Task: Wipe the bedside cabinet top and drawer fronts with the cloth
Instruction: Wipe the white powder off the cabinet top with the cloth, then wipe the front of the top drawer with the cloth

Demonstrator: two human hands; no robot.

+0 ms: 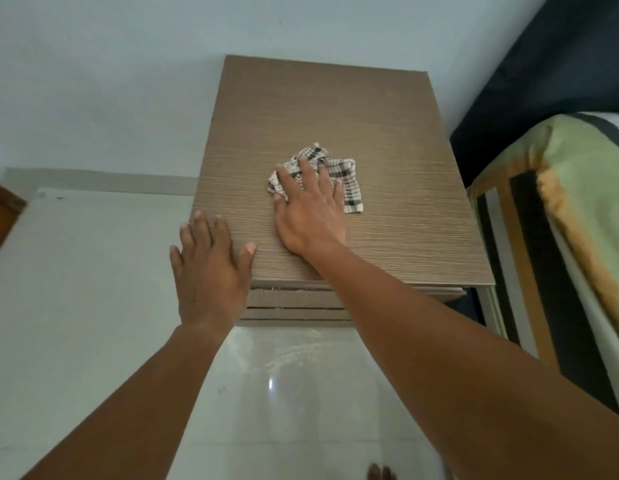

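Cloth position: the checked cloth [330, 178] lay crumpled on the cabinet top [335, 109], directly under the fingers of the right hand [310, 209], with its loose corner spilling out to that hand's right and a bunched edge showing past the fingertips.
Key relation: the cloth sat at about the middle of the surface, so bare wood stretched away beyond the fingertips toward the wall, and to either side of the hand; the unwiped far part lay straight ahead along the line of the forearm.
Long axis: the surface ran lengthwise away from the person, roughly in line with the right forearm.
Nearer hand: the right hand alone was on the cloth; the left hand [211, 268] was well to its left, at the near left corner.
Right hand state: spread flat, fingers splayed, palm pressing the cloth down rather than gripping it.
Left hand state: open and flat, holding nothing, resting on the corner edge, seemingly as a brace.
Drawer fronts: the drawer fronts [297, 306] lay below the right wrist, under the near edge, seen only as thin strips.
Judged stage: top being wiped; the drawer fronts looked not yet begun.
Beside: a bed [560, 209] stood to the right of the right arm.
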